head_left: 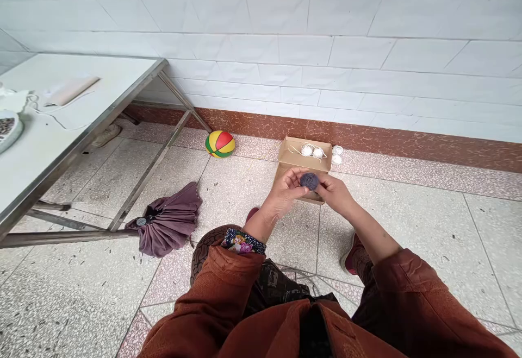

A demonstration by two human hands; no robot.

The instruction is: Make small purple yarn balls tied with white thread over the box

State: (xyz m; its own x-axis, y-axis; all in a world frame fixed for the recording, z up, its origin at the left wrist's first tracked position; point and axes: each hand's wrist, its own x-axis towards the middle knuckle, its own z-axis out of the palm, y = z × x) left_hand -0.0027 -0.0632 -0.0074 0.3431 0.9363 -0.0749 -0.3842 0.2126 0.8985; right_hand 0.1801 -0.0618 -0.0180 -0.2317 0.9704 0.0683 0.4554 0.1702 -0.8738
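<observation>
A small dark purple-grey ball of yarn (309, 181) is held up in front of me between both hands. My left hand (289, 188) curls its fingers and thumb around the ball's left side. From the right, my right hand (335, 192) pinches it, the fingertips partly hidden behind the ball. Below and behind the hands, an open cardboard box (285, 151) rests on the floor against the wall. White yarn balls (306, 150) with loose strands lie in its lid part. Two more white balls (337, 155) sit on the floor just right of the box.
A metal-framed table (122, 70) stands at left, bearing a roll (73, 90), cord and a bowl (10, 130). Under its edge lie a striped ball (220, 144) and a folded purple umbrella (171, 219). The white tiled wall (326, 16) rises ahead.
</observation>
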